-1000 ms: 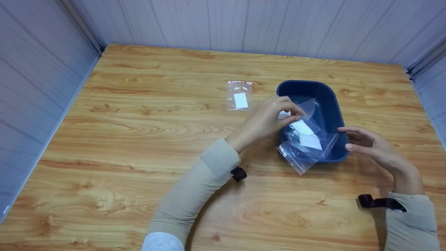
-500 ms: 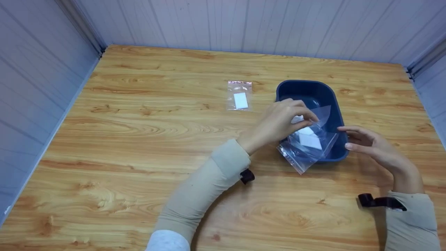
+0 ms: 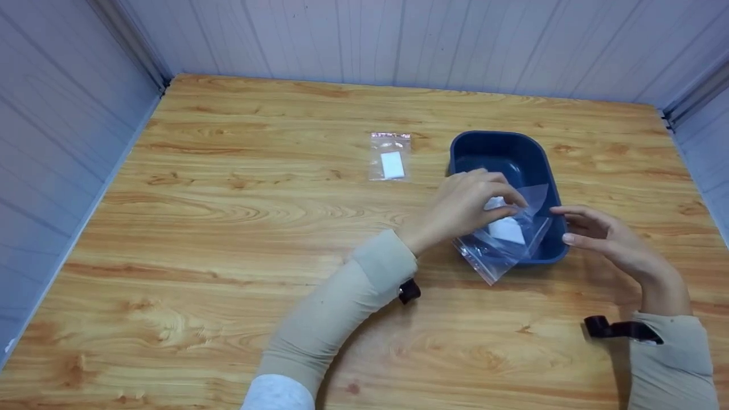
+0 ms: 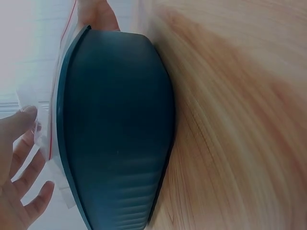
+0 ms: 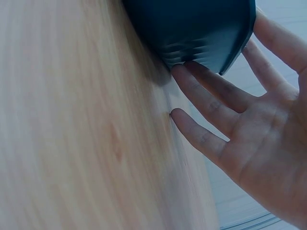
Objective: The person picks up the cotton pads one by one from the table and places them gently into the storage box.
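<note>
A dark blue plastic bin stands right of centre on the table in the head view. My left hand is over it and pinches a clear zip bag between thumb and index finger. The left wrist view also shows the thumb on thin clear plastic above the rim. Another zip bag with a white block inside hangs over the near rim. How many bags lie beneath is hidden by my hand. With fingers mostly straight, my right hand touches the bin's right side; in the right wrist view its fingertips meet the outer wall.
One more zip bag holding a white block lies flat on the wooden table, left of the bin. Pale panel walls enclose the back and both sides. Dark straps hang at both wrists.
Holding the bag, my left hand has moved right and slightly toward the near side over the bin. The bag's free corner shifted the same way. My right hand has stayed in place.
</note>
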A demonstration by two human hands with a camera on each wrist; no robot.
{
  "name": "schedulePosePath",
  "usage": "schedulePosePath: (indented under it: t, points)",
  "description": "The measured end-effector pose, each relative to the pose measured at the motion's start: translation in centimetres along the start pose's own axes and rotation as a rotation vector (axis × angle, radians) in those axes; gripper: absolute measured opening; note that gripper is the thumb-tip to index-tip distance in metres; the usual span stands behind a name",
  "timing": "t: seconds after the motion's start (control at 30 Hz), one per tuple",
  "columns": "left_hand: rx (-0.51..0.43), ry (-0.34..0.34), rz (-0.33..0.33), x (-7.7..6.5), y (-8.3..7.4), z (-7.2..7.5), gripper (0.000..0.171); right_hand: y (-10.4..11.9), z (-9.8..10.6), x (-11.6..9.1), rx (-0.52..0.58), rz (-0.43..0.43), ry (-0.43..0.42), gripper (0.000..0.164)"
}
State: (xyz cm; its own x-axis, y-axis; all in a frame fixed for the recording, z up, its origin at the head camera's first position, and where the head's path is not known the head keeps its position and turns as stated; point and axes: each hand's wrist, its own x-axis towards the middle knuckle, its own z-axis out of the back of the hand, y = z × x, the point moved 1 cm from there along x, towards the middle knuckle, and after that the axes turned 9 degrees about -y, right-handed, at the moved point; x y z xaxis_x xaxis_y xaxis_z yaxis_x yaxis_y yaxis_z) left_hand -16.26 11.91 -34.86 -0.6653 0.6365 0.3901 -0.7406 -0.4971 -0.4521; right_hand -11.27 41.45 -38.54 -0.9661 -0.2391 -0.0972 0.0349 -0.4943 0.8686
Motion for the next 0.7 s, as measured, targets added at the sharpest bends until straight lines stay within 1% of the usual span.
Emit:
schedulePosePath:
  t: [0.1, 0.27, 0.4, 0.7]
  points:
    - [-0.006, 0.001, -0.012, -0.02, 0.03, -0.11, 0.026, 0.02, 0.0, -0.03, -0.005, -0.007, 0.0, 0.047]
    - [-0.003, -0.032, -0.032, -0.15, 0.1, -0.14, 0.026, -0.01, -0.06, -0.03, 0.001, 0.0, 0.003, 0.047]
    - [-0.001, -0.042, -0.023, -0.23, 0.21, -0.06, 0.025, -0.03, -0.04, -0.01, -0.007, 0.015, 0.002, 0.047]
    - [-0.062, -0.034, 0.022, -0.23, 0.66, 0.23, 0.026, -0.03, -0.01, 0.0, -0.019, 0.033, 0.006, 0.047]
